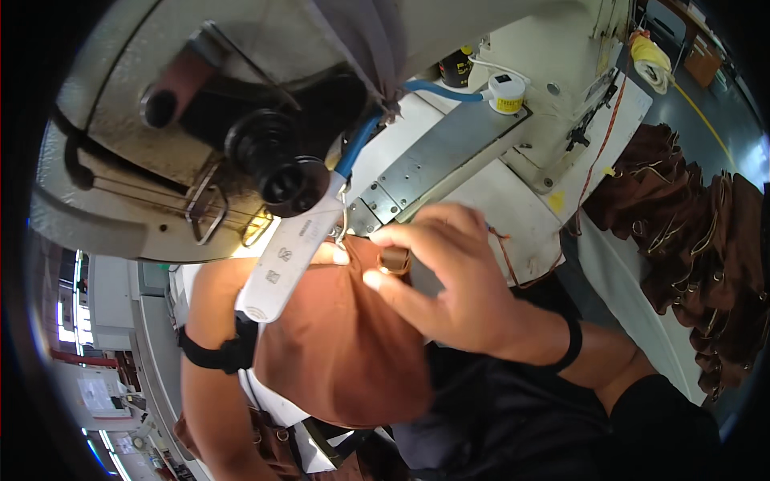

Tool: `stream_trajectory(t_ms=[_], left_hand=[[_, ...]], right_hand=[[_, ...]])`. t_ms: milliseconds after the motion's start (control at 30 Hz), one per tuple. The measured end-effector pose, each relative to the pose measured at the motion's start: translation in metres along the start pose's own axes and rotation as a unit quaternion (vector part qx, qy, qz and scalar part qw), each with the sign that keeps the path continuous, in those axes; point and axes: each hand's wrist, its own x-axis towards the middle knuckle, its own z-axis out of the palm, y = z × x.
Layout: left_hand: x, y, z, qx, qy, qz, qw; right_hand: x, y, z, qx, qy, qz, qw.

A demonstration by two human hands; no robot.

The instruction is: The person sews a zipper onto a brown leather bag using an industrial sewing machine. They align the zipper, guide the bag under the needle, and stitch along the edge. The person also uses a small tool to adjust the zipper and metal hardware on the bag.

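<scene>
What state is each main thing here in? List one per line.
Right hand, thumb and forefinger parted
White bar, slanted
Left hand, partly hidden behind white bar
Brown workpiece, softly folded
Brown goods, heaped at right
Sewing machine, running or stopped: cannot tell

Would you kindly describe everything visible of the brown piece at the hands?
The brown piece is broad and supple-looking, perhaps leather or cloth, with a rounded lower edge and folds near its top. It extends from the sewing machine toward the person's dark clothing. A white bar partly hides its upper left. The left hand, mostly hidden, reaches its top edge; the right hand seems to touch it near a small metal-trimmed brown tab.
</scene>
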Motion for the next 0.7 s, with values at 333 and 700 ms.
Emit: stream_trajectory(t_ms=[333,700], left_hand=[[-0.075,0.060,0.078,0.405,0.072,0.021,0.911],[-0.056,-0.019,0.122,0.381,0.310,0.111,0.864]], right_hand=[[-0.022,0.009,0.022,0.367,-0.119,0.218,0.896],[0.001,-0.002,0.020,0.230,-0.134,0.198,0.943]])
